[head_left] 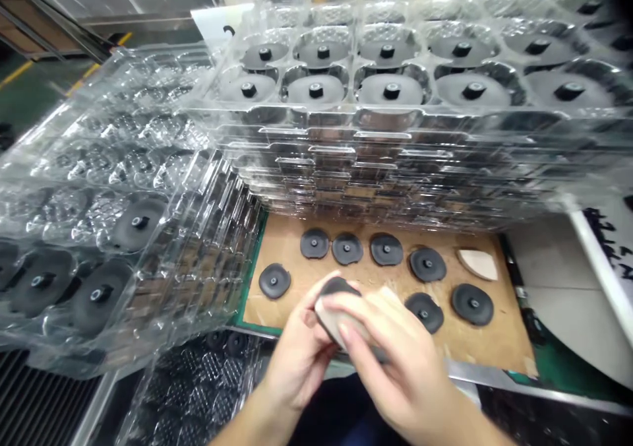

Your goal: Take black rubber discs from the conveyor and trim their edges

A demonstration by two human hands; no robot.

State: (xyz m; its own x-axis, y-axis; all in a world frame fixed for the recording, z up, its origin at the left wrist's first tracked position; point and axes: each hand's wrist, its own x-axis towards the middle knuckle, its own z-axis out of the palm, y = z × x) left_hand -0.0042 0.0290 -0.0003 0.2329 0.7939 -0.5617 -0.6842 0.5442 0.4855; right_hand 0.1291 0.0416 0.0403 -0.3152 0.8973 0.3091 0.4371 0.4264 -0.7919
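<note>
So my left grip [297, 350] is wrapped round a dark disc [339, 285] above the cardboard's [489, 350] near edge, and my right grip [403, 347] pinches a pale pad [330, 314] against it. Seven loose discs [383, 240] sit on the cardboard, plus a pale wedge [477, 264] toward its far right corner. Clear trays [405, 119] stack up behind it.

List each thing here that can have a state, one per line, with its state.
Left hand: closed on held disc
Right hand: closed on held pale piece
Held disc: lifted, tilted
Held pale piece: against the held disc
Loose discs: hub up on brown board
Pale wedge: lying on brown board
Back tray: stacked, discs in cups
Left tray: stacked, discs in near cups
</note>
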